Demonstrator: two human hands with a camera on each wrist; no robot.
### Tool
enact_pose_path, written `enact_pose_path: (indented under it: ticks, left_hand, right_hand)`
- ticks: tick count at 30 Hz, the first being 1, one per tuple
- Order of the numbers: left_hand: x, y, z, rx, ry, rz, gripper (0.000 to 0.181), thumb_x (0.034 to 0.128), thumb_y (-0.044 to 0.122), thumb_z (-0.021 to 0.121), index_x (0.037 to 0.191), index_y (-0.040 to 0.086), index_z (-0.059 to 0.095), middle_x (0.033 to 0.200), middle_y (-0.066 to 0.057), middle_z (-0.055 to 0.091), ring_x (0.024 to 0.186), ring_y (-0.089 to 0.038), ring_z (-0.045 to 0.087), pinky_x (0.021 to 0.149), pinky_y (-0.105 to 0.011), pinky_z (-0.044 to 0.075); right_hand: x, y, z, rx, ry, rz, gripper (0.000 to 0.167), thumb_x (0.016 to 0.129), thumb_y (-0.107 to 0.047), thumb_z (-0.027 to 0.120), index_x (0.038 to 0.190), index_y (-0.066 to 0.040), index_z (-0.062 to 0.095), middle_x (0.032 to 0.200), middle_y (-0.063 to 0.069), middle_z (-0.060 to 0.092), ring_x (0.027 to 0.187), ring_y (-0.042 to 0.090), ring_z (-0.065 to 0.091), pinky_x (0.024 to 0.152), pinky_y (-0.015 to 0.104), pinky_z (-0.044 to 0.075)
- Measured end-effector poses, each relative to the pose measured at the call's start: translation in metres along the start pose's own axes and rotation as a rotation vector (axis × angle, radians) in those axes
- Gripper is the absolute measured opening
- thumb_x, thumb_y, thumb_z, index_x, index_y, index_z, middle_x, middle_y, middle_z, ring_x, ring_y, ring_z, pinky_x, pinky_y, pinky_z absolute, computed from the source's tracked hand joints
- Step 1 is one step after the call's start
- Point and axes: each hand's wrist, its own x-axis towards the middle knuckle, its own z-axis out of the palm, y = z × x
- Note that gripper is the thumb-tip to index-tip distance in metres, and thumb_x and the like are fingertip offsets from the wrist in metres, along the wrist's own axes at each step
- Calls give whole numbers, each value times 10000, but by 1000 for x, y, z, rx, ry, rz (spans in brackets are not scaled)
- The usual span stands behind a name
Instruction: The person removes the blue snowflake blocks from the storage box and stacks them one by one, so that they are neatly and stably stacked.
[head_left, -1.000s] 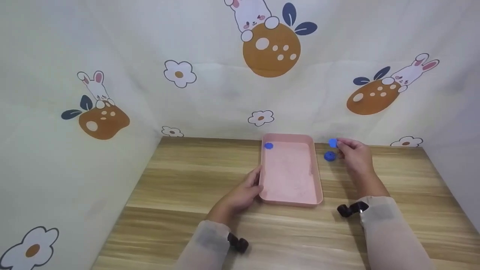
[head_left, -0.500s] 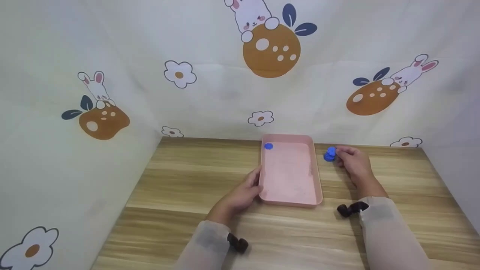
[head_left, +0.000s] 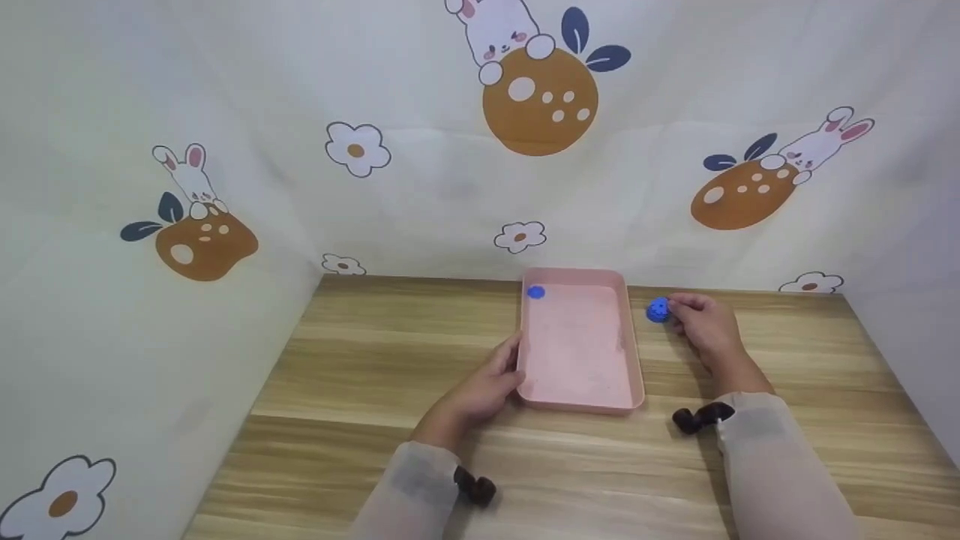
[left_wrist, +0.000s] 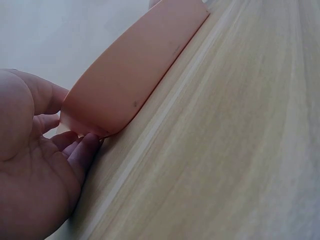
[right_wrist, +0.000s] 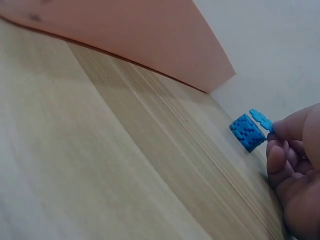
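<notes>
My right hand (head_left: 709, 328) pinches a thin blue notched disc, a snowflake-shaped building piece (right_wrist: 260, 120), between thumb and fingers. Just under that piece, a short stack of the same blue discs (right_wrist: 246, 133) stands on the table; a small gap between them shows in the right wrist view. On the left side of the pink tray (head_left: 576, 275), my left hand (head_left: 486, 386) holds the wall, its fingertips at the tray's lower edge in the left wrist view. One blue disc (head_left: 535, 292) lies inside the tray's far left corner.
The wooden table (head_left: 375, 352) meets a patterned cloth wall (head_left: 435, 187) just behind the tray and the stack. A dark wrist camera (head_left: 476, 486) is strapped at the left sleeve, another camera (head_left: 701, 417) at the right.
My right hand has lowered the pinched blue disc from behind the stack to right over it, moving slightly toward me. The left hand and the tray stay in place.
</notes>
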Motion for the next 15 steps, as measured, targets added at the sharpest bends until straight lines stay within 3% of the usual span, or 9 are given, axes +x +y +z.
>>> enact_pose_path:
  ticks: [15]
  left_hand:
    - [-1, 1, -1, 2, -4, -9, 701, 1092, 59, 404, 1732, 119, 126, 1812, -133, 162, 1692, -283, 131, 1388, -472, 122]
  right_hand:
    - [-4, -1, 3, -49, 22, -5, 439, 1053, -354, 667, 1349, -33, 712, 1132, 19, 724, 905, 66, 637, 749, 198, 593]
